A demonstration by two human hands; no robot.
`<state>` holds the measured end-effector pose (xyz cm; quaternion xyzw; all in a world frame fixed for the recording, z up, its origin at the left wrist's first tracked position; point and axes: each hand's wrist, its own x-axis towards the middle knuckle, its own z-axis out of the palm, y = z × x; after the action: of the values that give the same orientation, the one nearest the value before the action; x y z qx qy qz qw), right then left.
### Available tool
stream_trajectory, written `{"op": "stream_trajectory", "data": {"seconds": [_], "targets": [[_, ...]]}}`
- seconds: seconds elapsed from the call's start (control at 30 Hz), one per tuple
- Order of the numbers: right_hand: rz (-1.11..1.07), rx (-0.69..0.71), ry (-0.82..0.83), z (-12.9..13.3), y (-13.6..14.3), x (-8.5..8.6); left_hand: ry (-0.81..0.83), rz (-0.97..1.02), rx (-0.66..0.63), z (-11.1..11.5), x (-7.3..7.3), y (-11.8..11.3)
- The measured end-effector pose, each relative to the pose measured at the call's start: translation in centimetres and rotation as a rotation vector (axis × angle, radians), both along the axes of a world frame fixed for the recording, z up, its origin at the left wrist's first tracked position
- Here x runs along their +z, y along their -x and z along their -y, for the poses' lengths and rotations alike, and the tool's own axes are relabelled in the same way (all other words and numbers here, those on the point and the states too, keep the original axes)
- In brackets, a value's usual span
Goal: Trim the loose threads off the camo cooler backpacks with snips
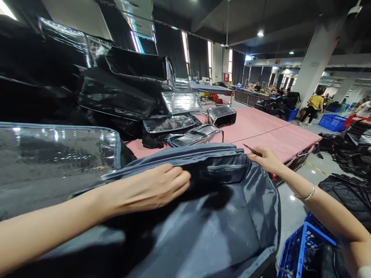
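A large bag [232, 220] with a grey-blue lining lies open in front of me, its inside facing up. An inner zipped pocket [226, 168] shows on its far wall. My left hand [162, 186] is closed at the bag's far rim, fingers curled over the fabric; the fingertips are partly hidden. At the far right corner of the rim, my right hand [266, 159] is closed on small dark thread snips [251, 150], their pointed tip facing left. Its fingers are also at the corner fabric.
Black bags with silvery lining [121, 92] are piled at the left and behind. A pink-topped table [261, 129] stretches beyond. Blue crates [301, 247] holding black items stand at lower right, near more black bags [348, 197] on the floor. A person in yellow [315, 102] stands far off.
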<state>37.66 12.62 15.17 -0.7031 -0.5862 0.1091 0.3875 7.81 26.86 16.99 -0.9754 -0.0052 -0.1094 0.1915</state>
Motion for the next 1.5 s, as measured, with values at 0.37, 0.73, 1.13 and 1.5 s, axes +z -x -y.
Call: {"op": "stream_trajectory", "data": {"seconds": [0.37,0.73,1.13,1.5], "targets": [[-0.127,0.056,0.009,-0.6,1.1,1.1,0.068,0.007,-0.302,4.0,0.7,-12.7],[-0.405,0.008,0.111,-2.8,-2.2,0.0,0.156,-0.094,0.134,-3.4,-0.5,-3.0],[-0.168,-0.073,0.167,-2.2,-3.8,-0.1,0.133,-0.096,0.172,-5.2,0.2,3.5],[-0.031,-0.062,0.143,-2.4,-2.8,0.2,0.381,-0.118,0.34,-2.9,1.3,4.8]]}}
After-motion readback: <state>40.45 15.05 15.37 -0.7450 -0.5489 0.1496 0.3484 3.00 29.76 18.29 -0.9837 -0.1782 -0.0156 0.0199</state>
